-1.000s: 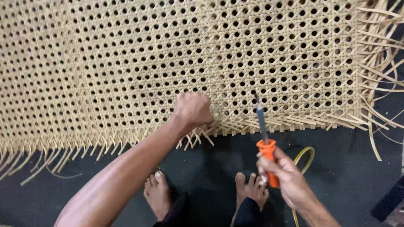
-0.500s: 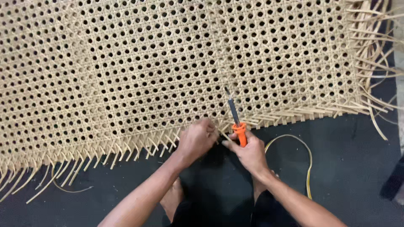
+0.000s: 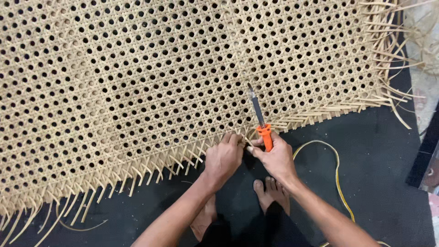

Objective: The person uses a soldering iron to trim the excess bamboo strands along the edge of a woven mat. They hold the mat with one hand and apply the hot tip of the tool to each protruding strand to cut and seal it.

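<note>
- Orange plastic forms the handle of an awl [image 3: 259, 120], which is gripped in the right hand [image 3: 273, 158]; the fingers are clenched round the handle's lower part, and the thin dark metal shaft is pointed up and slightly left over the woven cane sheet [image 3: 183, 68].
- The awl's tip is laid on the weave a little way in from the sheet's near fringed edge; whether it is pushed through a hole cannot be told.
- The left hand [image 3: 224, 158] is closed just left of the awl handle, its fingertips pinched on loose cane strand ends [image 3: 240, 137] at the sheet's near edge.
- Both hands are held close together, nearly touching, at the same point of that edge.
- The cane sheet is spread flat and is worked in an open pattern of round holes; its near edge is run slantwise, lower at the left and higher at the right, with unwoven strand ends left sticking out all along it.
- Bare feet [image 3: 270, 192] are seen on the dark floor [image 3: 379, 160] directly below the hands, just off the sheet's near edge.
- A yellowish loose cane strand [image 3: 337, 164] is curved over the floor to the right of the right forearm, below the sheet's edge.
- More loose strands [image 3: 398, 59] are splayed out from the sheet's right edge.
</note>
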